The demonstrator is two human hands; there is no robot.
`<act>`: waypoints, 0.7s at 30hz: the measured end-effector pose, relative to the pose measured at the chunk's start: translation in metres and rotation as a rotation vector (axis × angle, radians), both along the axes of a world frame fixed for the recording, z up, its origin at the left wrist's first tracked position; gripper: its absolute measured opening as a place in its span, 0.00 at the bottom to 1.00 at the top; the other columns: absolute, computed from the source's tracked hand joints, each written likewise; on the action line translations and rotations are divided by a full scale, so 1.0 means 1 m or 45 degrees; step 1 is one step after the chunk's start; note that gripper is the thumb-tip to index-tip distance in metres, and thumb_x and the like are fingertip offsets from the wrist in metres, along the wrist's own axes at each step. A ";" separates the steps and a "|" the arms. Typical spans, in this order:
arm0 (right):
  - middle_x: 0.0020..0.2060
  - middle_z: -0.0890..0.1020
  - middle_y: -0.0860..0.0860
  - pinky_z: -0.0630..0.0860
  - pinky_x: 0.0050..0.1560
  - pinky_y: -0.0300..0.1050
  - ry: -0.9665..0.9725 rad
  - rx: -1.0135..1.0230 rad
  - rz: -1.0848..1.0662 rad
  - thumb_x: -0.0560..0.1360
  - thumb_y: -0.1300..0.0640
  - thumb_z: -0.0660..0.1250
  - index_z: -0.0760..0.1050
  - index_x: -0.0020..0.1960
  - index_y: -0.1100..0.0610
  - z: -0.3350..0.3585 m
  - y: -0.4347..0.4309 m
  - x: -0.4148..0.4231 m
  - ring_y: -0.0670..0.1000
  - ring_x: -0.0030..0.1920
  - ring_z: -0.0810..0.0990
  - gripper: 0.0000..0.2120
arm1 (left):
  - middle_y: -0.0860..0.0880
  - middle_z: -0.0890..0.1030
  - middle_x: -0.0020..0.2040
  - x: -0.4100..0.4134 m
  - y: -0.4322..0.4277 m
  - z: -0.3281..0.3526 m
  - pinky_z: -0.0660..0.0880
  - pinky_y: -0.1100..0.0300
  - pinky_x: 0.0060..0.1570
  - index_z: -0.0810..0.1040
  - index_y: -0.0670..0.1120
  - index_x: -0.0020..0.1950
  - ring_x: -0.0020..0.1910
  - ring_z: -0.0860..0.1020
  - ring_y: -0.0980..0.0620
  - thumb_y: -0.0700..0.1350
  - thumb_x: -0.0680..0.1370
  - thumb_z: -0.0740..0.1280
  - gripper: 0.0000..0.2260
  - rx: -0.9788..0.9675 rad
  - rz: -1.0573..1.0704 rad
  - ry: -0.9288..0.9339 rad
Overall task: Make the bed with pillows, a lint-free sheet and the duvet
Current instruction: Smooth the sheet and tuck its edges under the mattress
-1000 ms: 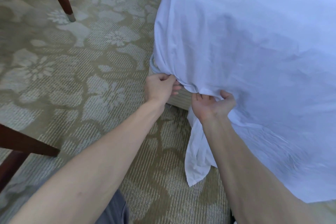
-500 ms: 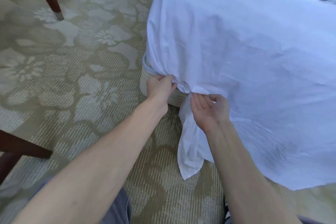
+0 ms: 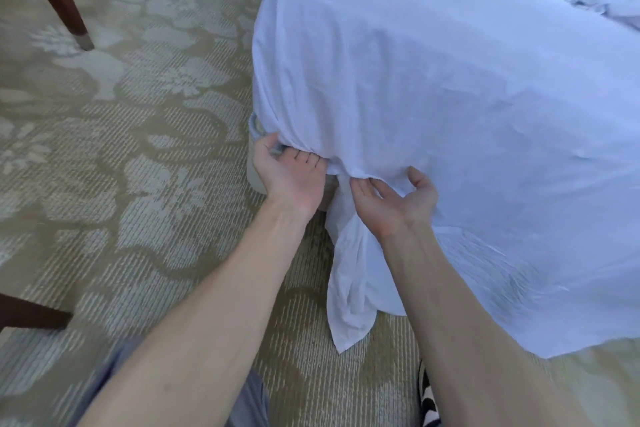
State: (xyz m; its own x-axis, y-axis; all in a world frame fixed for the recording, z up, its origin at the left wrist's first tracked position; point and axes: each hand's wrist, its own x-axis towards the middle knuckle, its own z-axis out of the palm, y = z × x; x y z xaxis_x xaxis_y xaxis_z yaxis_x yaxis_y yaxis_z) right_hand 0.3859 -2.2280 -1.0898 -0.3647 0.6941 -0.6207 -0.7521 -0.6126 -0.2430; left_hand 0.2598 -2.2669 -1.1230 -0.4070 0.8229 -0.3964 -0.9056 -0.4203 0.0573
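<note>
While the left hand [image 3: 287,177] grips the sheet [image 3: 433,87] (fingers curled), the right hand [image 3: 394,201] has straight fingers beneath it.

Over the last second the right grip [image 3: 394,199] has rolled palm-up and loosened its pinch on the sheet [image 3: 433,97], thumb now lifted clear and fingers seemingly slid under the fold, while the left grip [image 3: 289,177] has pushed its fingertips further beneath the corner.
</note>
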 end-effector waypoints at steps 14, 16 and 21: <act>0.60 0.82 0.63 0.71 0.71 0.58 -0.169 0.041 0.175 0.77 0.55 0.59 0.74 0.66 0.67 0.001 0.026 -0.001 0.64 0.62 0.81 0.22 | 0.43 0.80 0.62 -0.025 -0.016 0.012 0.73 0.52 0.70 0.76 0.40 0.68 0.67 0.78 0.44 0.44 0.79 0.63 0.19 -0.246 -0.344 0.360; 0.61 0.81 0.63 0.70 0.72 0.57 -0.255 0.024 0.223 0.78 0.56 0.59 0.74 0.66 0.68 0.004 0.023 0.001 0.63 0.63 0.80 0.21 | 0.43 0.81 0.62 -0.023 -0.025 0.014 0.74 0.55 0.69 0.77 0.39 0.68 0.65 0.79 0.45 0.44 0.81 0.63 0.17 -0.431 -0.423 0.571; 0.67 0.77 0.61 0.70 0.73 0.54 -0.419 -0.023 0.226 0.81 0.58 0.59 0.71 0.70 0.68 0.009 0.010 0.011 0.59 0.69 0.77 0.21 | 0.36 0.81 0.62 -0.016 -0.040 0.012 0.77 0.52 0.66 0.77 0.34 0.63 0.60 0.82 0.43 0.44 0.81 0.64 0.16 -0.440 -0.363 0.377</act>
State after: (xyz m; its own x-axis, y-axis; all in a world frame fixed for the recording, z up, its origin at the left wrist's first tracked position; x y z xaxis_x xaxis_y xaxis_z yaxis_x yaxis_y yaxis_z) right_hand 0.3965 -2.2177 -1.0810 -0.2573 0.6258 -0.7363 -0.5176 -0.7327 -0.4419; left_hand 0.2435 -2.3072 -1.1108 -0.3216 0.7592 -0.5658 -0.9052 -0.0712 0.4190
